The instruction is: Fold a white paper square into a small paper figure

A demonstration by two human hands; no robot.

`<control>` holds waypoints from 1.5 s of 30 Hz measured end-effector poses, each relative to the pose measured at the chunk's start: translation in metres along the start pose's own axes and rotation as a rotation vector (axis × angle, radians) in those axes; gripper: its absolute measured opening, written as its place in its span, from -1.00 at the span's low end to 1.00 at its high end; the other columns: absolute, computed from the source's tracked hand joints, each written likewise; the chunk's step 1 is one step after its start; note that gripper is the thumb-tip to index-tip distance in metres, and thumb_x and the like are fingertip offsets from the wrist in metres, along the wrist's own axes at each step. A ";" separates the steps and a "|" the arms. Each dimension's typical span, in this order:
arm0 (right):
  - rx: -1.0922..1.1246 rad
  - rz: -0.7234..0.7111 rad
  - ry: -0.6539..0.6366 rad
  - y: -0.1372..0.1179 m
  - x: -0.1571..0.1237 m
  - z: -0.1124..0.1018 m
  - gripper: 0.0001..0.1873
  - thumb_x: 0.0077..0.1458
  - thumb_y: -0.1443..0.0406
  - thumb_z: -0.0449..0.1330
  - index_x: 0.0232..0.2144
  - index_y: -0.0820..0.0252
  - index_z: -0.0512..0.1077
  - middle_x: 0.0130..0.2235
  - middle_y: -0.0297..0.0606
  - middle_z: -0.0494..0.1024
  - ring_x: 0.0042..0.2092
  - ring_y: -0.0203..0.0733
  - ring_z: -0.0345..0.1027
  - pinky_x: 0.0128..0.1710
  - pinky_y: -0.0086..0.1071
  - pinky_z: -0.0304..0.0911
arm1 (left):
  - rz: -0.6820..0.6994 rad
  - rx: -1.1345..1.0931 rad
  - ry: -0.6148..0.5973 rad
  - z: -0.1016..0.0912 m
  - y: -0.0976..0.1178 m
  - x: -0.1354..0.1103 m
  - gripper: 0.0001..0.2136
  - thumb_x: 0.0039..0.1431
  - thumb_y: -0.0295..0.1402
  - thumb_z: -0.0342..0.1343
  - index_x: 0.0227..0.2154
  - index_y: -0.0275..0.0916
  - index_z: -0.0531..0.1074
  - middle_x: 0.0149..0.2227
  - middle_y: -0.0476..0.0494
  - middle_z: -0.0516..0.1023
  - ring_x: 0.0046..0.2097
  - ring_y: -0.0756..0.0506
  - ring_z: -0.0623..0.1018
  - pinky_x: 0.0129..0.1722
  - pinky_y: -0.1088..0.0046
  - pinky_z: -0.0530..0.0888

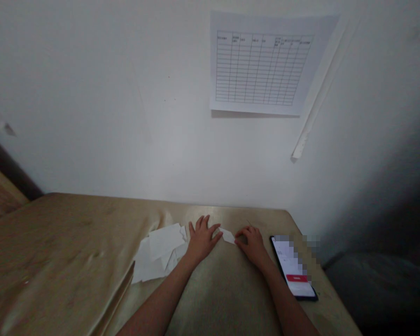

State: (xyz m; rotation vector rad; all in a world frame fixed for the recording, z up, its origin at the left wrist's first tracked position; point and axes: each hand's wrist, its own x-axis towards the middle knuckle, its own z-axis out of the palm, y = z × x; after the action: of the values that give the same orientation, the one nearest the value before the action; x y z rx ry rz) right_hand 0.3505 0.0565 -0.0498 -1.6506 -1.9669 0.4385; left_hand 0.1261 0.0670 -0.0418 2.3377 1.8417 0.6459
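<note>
A small white piece of paper (227, 235) lies between my two hands, low over the table. The thumb and index finger of my left hand (202, 240) close on its left end, while the other fingers are spread. At the paper's right corner, my right hand (252, 242) pinches with thumb and forefinger, its remaining fingers curled. Left of my left hand is a loose pile of white paper pieces (163, 245), some with torn edges, overlapping one another. My left forearm hides part of the pile's right side.
A phone (290, 266) with a lit screen and a red button lies right of my right forearm. The table has a wrinkled tan cover (73, 233). Behind it stands a white wall (126, 116) with a printed table sheet (259, 70) fixed on it.
</note>
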 end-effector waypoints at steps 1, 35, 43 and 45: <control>0.005 0.002 0.005 0.001 0.000 0.000 -0.83 0.06 0.27 0.28 -0.24 0.03 0.56 -0.09 -0.20 0.49 0.06 -0.03 0.26 0.12 -0.19 0.08 | -0.007 -0.026 -0.001 -0.001 0.000 0.001 -0.68 0.28 -0.03 0.02 0.03 0.15 0.49 0.32 -0.17 0.25 0.36 -0.38 0.12 0.25 -0.34 -0.09; -0.105 0.025 0.312 -0.001 -0.001 -0.010 -0.90 0.11 0.25 0.24 -0.38 0.11 0.55 -0.17 -0.16 0.48 0.00 -0.02 0.23 0.11 -0.15 0.07 | 0.030 -0.206 0.193 0.004 -0.005 0.009 -0.76 0.23 -0.27 0.16 -0.06 0.02 0.56 0.08 -0.09 0.48 0.15 -0.19 0.36 0.22 0.11 0.26; -0.049 -0.106 0.135 -0.013 -0.003 -0.005 -0.97 0.04 0.33 0.26 -0.42 0.11 0.53 -0.18 -0.23 0.54 0.10 -0.02 0.21 0.22 -0.09 -0.09 | 0.024 -0.166 0.164 0.009 -0.005 0.009 -0.78 0.23 -0.22 0.16 -0.09 0.08 0.60 0.12 -0.06 0.47 0.19 -0.24 0.29 0.23 0.06 0.23; -0.027 -0.111 0.091 -0.016 -0.003 -0.006 -0.95 0.06 0.33 0.24 -0.41 0.10 0.53 -0.19 -0.25 0.57 0.13 -0.01 0.21 0.26 -0.02 -0.20 | 0.018 -0.161 0.155 0.009 -0.005 0.008 -0.78 0.23 -0.20 0.16 -0.10 0.07 0.61 0.13 -0.07 0.46 0.20 -0.26 0.27 0.24 0.05 0.22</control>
State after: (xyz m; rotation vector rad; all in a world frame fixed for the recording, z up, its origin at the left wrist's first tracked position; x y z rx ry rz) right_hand 0.3416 0.0503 -0.0370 -1.5409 -1.9929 0.2915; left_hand 0.1262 0.0777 -0.0494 2.2599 1.7552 0.9647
